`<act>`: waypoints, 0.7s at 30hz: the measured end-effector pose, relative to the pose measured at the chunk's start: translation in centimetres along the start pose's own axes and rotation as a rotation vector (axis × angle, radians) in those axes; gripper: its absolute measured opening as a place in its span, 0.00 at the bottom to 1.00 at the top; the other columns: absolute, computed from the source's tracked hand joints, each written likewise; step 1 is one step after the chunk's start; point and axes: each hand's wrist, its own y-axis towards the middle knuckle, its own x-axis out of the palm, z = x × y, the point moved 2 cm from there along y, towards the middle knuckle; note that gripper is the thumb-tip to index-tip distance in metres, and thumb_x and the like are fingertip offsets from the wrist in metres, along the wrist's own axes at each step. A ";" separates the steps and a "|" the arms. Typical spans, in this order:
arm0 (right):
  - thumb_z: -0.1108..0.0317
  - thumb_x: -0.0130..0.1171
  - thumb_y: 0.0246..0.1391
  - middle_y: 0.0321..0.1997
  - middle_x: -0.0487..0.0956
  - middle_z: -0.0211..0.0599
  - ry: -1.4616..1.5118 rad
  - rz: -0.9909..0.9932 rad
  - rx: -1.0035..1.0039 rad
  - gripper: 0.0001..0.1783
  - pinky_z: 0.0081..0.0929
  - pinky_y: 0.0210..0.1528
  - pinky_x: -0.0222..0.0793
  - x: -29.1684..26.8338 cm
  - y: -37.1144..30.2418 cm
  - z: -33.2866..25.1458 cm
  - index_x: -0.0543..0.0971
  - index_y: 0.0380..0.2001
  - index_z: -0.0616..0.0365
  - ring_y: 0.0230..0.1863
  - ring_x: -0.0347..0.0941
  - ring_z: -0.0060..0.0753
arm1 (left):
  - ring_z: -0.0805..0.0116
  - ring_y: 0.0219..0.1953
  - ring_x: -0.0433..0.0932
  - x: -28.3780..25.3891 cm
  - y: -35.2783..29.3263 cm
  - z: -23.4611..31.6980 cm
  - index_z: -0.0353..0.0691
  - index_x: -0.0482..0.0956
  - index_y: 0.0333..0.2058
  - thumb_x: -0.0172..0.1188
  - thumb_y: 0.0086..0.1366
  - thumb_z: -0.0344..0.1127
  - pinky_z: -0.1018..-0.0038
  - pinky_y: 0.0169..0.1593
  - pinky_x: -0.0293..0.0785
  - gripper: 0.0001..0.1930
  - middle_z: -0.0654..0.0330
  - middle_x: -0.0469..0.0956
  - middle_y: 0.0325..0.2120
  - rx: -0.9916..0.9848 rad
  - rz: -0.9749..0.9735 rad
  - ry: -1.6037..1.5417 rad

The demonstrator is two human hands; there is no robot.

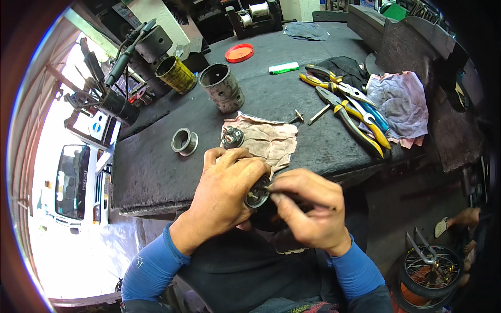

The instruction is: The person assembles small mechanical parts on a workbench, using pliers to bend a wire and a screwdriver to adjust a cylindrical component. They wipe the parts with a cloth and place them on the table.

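Note:
My left hand (227,180) wraps round a small, dark, round metal housing (257,194) at the table's near edge, its open end facing up toward me. Inside it some metal parts show, too small to name. At the right side of its rim, my right hand (310,206) is closed in a pinch; whatever lies between the thumb and finger is mostly hidden. Just beyond my left hand, a round black cap with metal terminals (232,137) rests on a stained pinkish cloth (269,138). To the left of them lies a grooved metal pulley (185,142).
Farther back stand a worn metal cylinder (222,88) and a yellow can (176,75). A red lid (239,52) and a green-white tube (283,68) lie behind. Pliers with yellow-black handles (355,125) and a rag (399,107) occupy the right. A wheel (432,271) is on the floor.

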 end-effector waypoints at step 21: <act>0.85 0.71 0.50 0.39 0.87 0.46 -0.075 0.015 -0.095 0.13 0.35 0.47 0.82 -0.1 0.1 -1.2 0.87 0.41 0.65 0.41 0.87 0.44 | 0.58 0.42 0.72 -1.4 0.0 -0.7 0.45 0.85 0.47 0.83 0.49 0.41 0.64 0.54 0.66 0.26 0.65 0.87 0.44 -0.027 0.142 -0.034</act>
